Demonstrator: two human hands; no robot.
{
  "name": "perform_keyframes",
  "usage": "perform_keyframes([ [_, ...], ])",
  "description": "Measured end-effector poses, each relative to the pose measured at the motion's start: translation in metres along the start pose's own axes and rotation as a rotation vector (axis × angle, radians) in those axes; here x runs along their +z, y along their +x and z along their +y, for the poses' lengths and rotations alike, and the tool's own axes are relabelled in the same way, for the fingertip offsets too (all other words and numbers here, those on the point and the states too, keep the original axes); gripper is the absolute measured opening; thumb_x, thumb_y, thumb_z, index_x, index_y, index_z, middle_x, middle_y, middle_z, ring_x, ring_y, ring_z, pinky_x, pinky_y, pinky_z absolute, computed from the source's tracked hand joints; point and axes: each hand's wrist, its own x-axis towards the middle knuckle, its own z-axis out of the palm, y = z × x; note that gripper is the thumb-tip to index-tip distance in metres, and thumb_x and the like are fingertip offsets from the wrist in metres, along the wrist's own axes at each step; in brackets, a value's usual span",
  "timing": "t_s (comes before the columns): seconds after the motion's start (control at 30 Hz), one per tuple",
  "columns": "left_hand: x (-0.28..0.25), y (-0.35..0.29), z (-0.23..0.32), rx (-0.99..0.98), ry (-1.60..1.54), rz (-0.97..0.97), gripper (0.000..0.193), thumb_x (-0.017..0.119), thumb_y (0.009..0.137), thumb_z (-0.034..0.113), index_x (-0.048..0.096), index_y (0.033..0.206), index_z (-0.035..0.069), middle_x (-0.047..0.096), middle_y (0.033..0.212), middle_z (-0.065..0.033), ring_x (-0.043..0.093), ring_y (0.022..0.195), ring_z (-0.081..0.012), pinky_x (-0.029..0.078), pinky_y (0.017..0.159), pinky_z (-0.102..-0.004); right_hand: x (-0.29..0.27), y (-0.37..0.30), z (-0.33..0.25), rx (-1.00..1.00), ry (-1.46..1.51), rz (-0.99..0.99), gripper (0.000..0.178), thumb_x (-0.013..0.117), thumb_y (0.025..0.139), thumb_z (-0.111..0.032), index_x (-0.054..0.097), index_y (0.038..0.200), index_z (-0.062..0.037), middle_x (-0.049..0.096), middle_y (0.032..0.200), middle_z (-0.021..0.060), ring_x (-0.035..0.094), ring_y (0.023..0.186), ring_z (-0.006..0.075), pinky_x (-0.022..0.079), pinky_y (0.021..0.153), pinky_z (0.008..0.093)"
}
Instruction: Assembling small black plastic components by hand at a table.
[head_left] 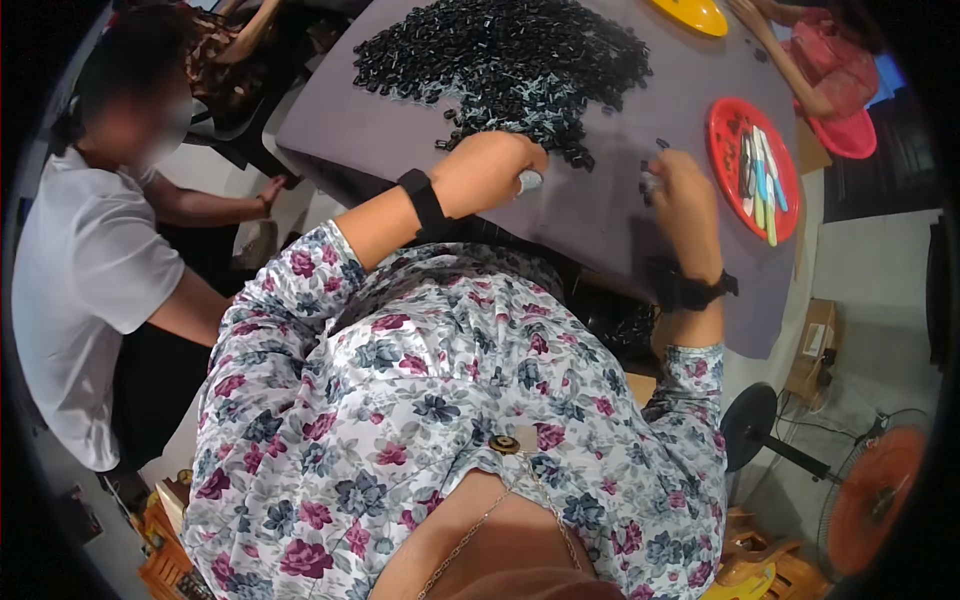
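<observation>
Curling beside the near end of a heap of small black pieces, the left hand has something pale at its thumb side; I cannot tell whether it grips. The right hand, curled too, has dark pieces at its left, above the cloth-covered table, its hold unclear. Slim tools lie on a red plate by the table's right edge.

Small parts look mostly black from here, the tablecloth mauve-grey, the plate red, the blouse white, flowered magenta and blue-grey.
</observation>
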Motion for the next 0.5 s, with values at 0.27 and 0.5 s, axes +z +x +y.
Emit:
perform_keyframes([
  [0.27, 0.009, -0.003, 0.002, 0.09, 0.306, -0.065, 0.016, 0.062, 0.078, 0.001, 0.066, 0.093, 0.004, 0.066, 0.095, -0.0144, 0.068, 0.087, -0.036, 0.056, 0.074, -0.0445, 0.04, 0.022, -0.032, -0.125, 0.114, -0.103, 0.016, 0.061, 0.082, -0.001, 0.064, 0.098, -0.005, 0.065, 0.095, 0.0154, 0.064, 0.092, 0.0383, 0.052, 0.078, 0.0459],
  [0.5, 0.008, -0.009, 0.003, 0.093, 0.343, -0.071, 0.019, 0.063, 0.077, 0.001, 0.066, 0.096, 0.004, 0.065, 0.094, -0.0136, 0.069, 0.087, -0.035, 0.056, 0.073, -0.0445, 0.061, 0.034, -0.04, -0.151, 0.063, -0.139, 0.018, 0.058, 0.085, 0.0, 0.067, 0.1, -0.0061, 0.064, 0.096, 0.0144, 0.065, 0.09, 0.0376, 0.052, 0.077, 0.046],
])
